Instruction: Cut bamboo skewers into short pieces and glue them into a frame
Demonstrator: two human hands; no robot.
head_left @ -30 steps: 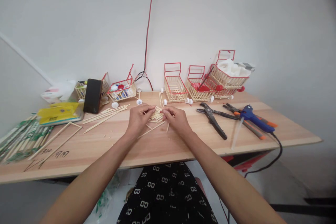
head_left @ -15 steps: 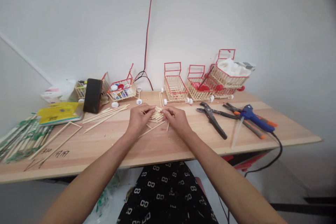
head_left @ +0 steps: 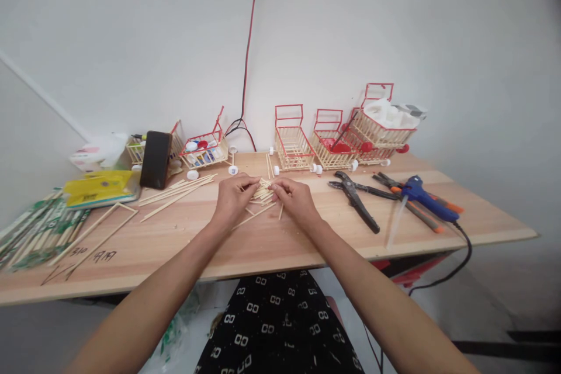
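Note:
At the middle of the table lies a loose pile of short wooden sticks (head_left: pixel 264 194), with my hands on either side of it. My left hand (head_left: pixel 235 197) is closed in a pinch at the pile's left edge, thumb and forefinger on a thin wooden stick. From the right, my right hand (head_left: pixel 294 197) pinches a stick too, its fingertips close to those of the left. The held sticks are small and partly covered by the fingers. One longer stick (head_left: pixel 254 215) lies slanted just below the pile.
Small stick-built carts (head_left: pixel 293 149) with red handles line the wall. To the right lie black cutters (head_left: pixel 357 201), pliers (head_left: pixel 421 216) and a blue glue gun (head_left: pixel 427 197). On the left are a phone (head_left: pixel 155 159), a yellow wipes pack (head_left: pixel 100 189), long sticks (head_left: pixel 175 191) and bundled sticks (head_left: pixel 48 228).
Hardly anything differs. Both hands keep their pinch over the pile, and the whole view has shifted very slightly.

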